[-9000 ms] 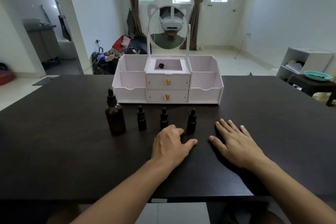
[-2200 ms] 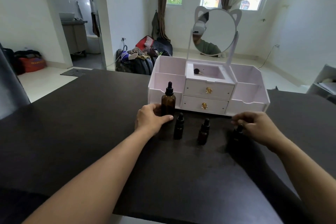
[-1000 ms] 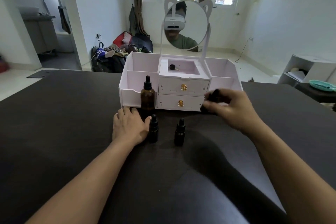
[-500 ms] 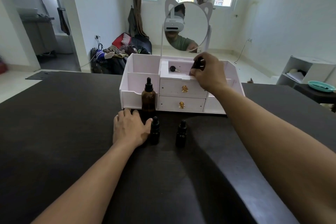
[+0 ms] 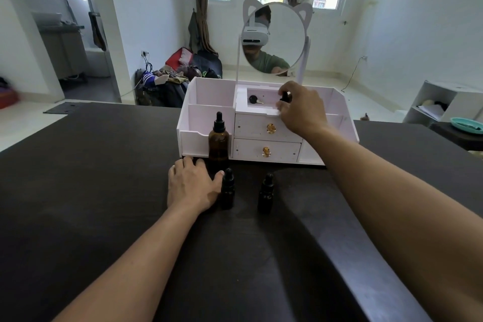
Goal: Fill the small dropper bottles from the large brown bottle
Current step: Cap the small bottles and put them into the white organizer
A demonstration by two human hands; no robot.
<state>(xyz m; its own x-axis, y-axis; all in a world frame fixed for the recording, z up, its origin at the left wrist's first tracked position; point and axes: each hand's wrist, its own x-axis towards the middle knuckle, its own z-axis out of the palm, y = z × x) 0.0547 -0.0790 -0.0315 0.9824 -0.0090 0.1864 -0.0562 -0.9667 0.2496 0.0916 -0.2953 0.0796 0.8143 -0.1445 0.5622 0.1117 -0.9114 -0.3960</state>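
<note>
Right hand point(image 5: 300, 110) pinches a small dropper bottle point(image 5: 284, 97) over the organiser's point(image 5: 337, 117) top tray; set it down upright. Left hand point(image 5: 190, 185) rests flat beside the large brown bottle point(image 5: 218, 142), mid-worktop.

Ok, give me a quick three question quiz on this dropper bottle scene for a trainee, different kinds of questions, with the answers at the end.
1. True or false: the left hand grips the large brown bottle.
2. Multiple choice: the right hand holds a small dropper bottle over which part of the white organizer? A) the bottom drawer B) the top centre tray C) the left front bin
3. Fill in: ___ small dropper bottles stand on the dark table.

Key
1. False: it lies flat on the table beside the bottle.
2. B, the tray that holds a black key.
3. Two, one by the left thumb, the other to its right.
</note>
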